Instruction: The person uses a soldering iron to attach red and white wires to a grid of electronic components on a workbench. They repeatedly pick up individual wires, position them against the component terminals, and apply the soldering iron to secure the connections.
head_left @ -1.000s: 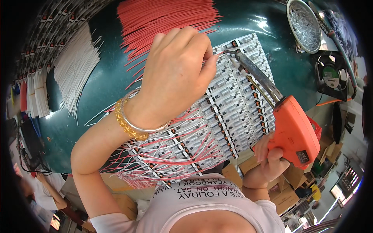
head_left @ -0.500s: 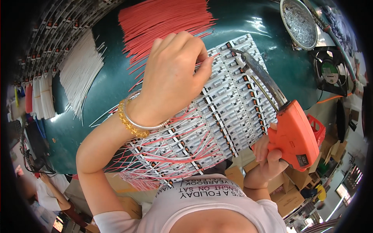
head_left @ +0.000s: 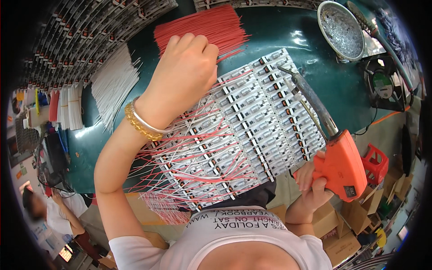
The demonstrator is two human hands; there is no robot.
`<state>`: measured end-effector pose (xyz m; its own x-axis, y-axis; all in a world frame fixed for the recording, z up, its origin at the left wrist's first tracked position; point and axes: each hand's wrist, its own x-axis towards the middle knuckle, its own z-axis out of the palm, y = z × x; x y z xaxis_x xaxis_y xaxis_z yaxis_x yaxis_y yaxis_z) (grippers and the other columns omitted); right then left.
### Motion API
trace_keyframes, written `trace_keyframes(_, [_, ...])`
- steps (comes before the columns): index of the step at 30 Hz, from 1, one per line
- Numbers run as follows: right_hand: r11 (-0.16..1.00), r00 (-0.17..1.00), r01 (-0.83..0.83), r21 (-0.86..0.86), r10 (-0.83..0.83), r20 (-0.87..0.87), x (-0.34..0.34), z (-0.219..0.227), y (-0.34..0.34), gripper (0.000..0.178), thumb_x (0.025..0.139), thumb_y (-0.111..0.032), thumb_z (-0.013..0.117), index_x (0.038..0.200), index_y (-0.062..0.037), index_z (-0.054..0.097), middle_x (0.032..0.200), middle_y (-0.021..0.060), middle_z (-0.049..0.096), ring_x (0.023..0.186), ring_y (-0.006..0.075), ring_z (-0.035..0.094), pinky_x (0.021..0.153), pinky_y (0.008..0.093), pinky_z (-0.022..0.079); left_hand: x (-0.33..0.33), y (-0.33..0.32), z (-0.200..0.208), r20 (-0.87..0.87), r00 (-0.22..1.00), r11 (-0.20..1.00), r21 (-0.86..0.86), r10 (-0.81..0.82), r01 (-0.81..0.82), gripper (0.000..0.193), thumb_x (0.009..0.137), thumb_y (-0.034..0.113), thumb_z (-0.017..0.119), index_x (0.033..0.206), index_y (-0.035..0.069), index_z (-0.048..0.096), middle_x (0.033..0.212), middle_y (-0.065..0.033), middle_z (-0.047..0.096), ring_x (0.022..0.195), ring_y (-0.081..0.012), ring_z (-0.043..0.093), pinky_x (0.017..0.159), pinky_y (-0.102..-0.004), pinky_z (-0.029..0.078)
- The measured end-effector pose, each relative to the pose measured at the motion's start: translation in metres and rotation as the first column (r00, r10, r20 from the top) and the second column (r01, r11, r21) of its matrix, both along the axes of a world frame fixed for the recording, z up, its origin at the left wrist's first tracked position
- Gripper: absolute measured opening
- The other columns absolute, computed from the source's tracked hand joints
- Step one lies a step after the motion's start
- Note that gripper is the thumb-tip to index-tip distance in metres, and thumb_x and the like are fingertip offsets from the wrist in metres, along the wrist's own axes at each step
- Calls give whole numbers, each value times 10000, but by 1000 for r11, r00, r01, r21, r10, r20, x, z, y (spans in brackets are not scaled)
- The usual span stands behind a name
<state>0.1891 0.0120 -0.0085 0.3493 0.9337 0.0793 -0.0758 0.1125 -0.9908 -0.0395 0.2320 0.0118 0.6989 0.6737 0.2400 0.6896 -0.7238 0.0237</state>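
My right hand (head_left: 312,183) grips a red soldering gun (head_left: 342,166) by its handle. The gun's dark metal tip stands over the far right part of a panel of small circuit boards (head_left: 252,117). Rows of white boards with black and orange parts make up this panel. My left hand (head_left: 186,74) is closed, knuckles up, between the panel's far left corner and a pile of red wires (head_left: 198,27). Its fingertips are hidden, so I cannot see what they hold. One red wire (head_left: 236,78) lies across the panel's far edge; red and white wires (head_left: 198,166) trail over its left half.
White wires (head_left: 112,83) lie fanned out at the left, beside stacked board strips (head_left: 76,40). A metal bowl (head_left: 341,31) of silvery scraps and a black fan (head_left: 384,84) stand at the far right. A red stool (head_left: 375,164) and cardboard boxes (head_left: 355,216) are beyond the green table (head_left: 270,27).
My left hand has drawn back leftward from the tip toward the red wire pile. A red wire now lies on the panel's far row. The soldering gun has shifted slightly right and nearer.
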Motion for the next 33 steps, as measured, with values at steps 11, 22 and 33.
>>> trace_keyframes(11, [998,998,10,55,-7,-58,4,-2,-4,576,936,-337,575,1241,125,417,502,2,429,396,89,389,411,231,350,-6,37,-3,182,980,966,-257,73,-24,212,761,39,593,952,-50,605,803,-151,635,725,-274,616,697,-354,500])
trace_keyframes(22, [997,992,-6,81,16,-125,10,-4,-5,529,945,-297,561,1241,118,418,511,10,425,392,96,390,419,241,372,-28,37,15,266,894,754,-648,360,-110,217,937,116,542,1026,-74,596,858,-79,658,779,-124,625,725,-263,513])
trace_keyframes(33, [997,987,-7,77,19,-159,12,-6,-5,506,958,-320,531,1239,89,429,513,-1,411,392,90,390,416,239,369,6,9,112,-308,951,999,-35,-7,-5,67,808,45,572,801,-18,592,811,-171,626,768,-362,606,662,-418,470])
